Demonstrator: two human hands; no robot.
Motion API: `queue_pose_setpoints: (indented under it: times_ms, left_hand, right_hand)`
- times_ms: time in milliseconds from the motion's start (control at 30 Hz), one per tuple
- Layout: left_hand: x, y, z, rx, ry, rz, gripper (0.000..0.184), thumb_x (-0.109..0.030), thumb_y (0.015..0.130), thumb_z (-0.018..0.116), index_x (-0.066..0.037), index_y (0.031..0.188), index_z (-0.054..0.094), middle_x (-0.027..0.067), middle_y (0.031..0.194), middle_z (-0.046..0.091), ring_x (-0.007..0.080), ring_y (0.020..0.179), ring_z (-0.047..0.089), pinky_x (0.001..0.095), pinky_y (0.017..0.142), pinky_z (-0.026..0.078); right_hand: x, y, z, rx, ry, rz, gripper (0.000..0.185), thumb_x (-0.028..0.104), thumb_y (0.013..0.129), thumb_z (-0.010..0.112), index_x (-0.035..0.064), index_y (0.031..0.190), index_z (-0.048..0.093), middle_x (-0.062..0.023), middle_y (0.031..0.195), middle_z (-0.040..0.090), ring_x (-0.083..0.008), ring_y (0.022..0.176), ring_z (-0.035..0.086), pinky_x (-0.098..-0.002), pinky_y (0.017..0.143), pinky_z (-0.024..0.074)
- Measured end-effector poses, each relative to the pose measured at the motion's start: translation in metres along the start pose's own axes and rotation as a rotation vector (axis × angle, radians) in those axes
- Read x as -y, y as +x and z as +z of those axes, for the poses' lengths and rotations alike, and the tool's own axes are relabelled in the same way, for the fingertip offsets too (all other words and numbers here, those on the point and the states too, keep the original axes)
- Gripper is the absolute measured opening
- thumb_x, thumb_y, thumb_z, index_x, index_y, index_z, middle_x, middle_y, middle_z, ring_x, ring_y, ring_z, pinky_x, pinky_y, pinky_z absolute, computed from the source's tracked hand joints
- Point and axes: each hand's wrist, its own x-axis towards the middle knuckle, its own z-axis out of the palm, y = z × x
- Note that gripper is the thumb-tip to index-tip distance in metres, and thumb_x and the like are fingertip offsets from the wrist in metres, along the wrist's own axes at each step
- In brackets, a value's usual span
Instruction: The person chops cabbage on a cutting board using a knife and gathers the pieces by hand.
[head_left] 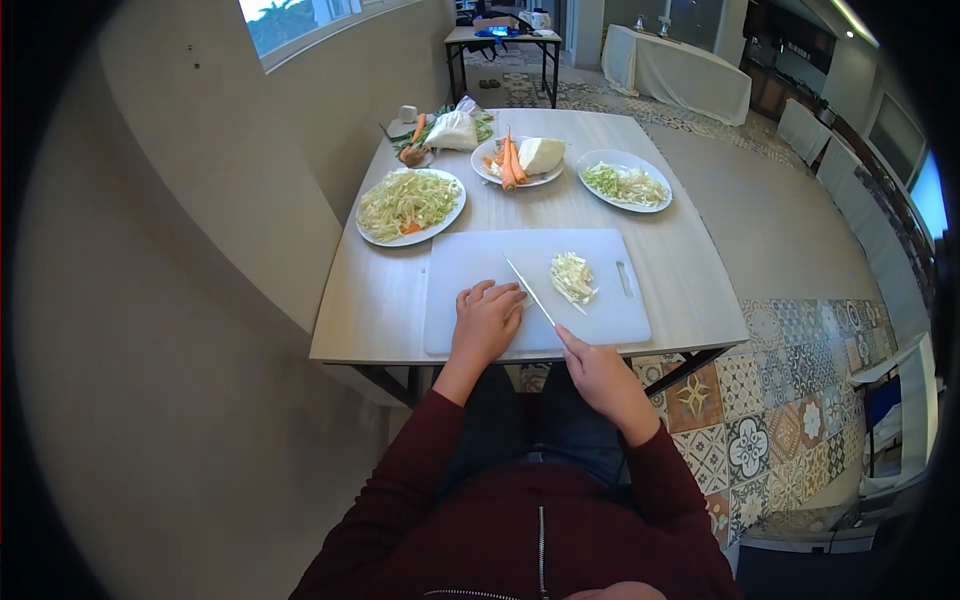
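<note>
My right hand (603, 378) grips a kitchen knife (532, 292) by its handle, the blade slanting up and left over the white cutting board (470, 255). Beside the blade's left side rests my left hand (487, 318), its fingers bent down onto the board. Whatever lies under those fingertips is mostly hidden; only a small pale bit shows. Right of the knife is a small heap of shredded cabbage (572, 277), apart from the blade.
Behind the board stand a plate of shredded cabbage (408, 205), a plate with carrots (512, 165) and a cabbage chunk (541, 155), and a plate of chopped pale vegetables (628, 184). A white bag (453, 130) lies at the back left. The wall (290, 200) borders the table's left.
</note>
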Motion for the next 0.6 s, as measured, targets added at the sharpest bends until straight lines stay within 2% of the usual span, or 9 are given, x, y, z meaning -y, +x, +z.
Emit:
queue_pose_setpoints:
  times_ms: [167, 367, 467, 600]
  left_hand:
    - [-0.001, 0.000, 0.001, -0.032, -0.012, 0.016, 0.023, -0.023, 0.089, 0.065, -0.018, 0.110, 0.072, 0.0002, 0.122, 0.068, 0.0292, 0.123, 0.053, 0.0526, 0.107, 0.031]
    - [-0.001, 0.000, 0.000, -0.036, -0.010, 0.013, 0.023, -0.022, 0.088, 0.065, -0.017, 0.110, 0.072, 0.0002, 0.122, 0.068, 0.0294, 0.124, 0.052, 0.0524, 0.107, 0.031]
    - [0.000, -0.001, 0.000, 0.005, -0.005, -0.003, 0.027, -0.024, 0.089, 0.064, -0.018, 0.115, 0.071, 0.0013, 0.126, 0.066, 0.0304, 0.126, 0.050, 0.0487, 0.109, 0.029]
    - [0.000, -0.001, 0.001, -0.038, -0.018, 0.017, 0.023, -0.021, 0.089, 0.065, -0.016, 0.110, 0.072, 0.0007, 0.123, 0.067, 0.0297, 0.123, 0.053, 0.0521, 0.107, 0.031]
  right_hand:
    - [0.011, -0.010, 0.002, -0.008, -0.092, 0.044, 0.038, 0.016, 0.098, 0.052, 0.0069, 0.134, 0.058, -0.0289, 0.080, 0.065, -0.0461, 0.074, 0.064, -0.0533, 0.069, 0.0511]
    - [0.011, -0.030, -0.016, 0.009, 0.054, 0.089, 0.036, 0.016, 0.098, 0.053, 0.0068, 0.133, 0.059, -0.0297, 0.078, 0.062, -0.0465, 0.075, 0.063, -0.0525, 0.066, 0.0497]
    - [0.012, -0.043, -0.029, 0.029, 0.120, 0.142, 0.036, 0.015, 0.098, 0.055, 0.0069, 0.133, 0.059, -0.0294, 0.077, 0.061, -0.0464, 0.074, 0.063, -0.0503, 0.065, 0.0489]
    - [0.012, -0.065, -0.040, 0.077, 0.163, 0.212, 0.037, 0.016, 0.098, 0.055, 0.0075, 0.133, 0.058, -0.0283, 0.075, 0.060, -0.0452, 0.069, 0.062, -0.0470, 0.062, 0.0484]
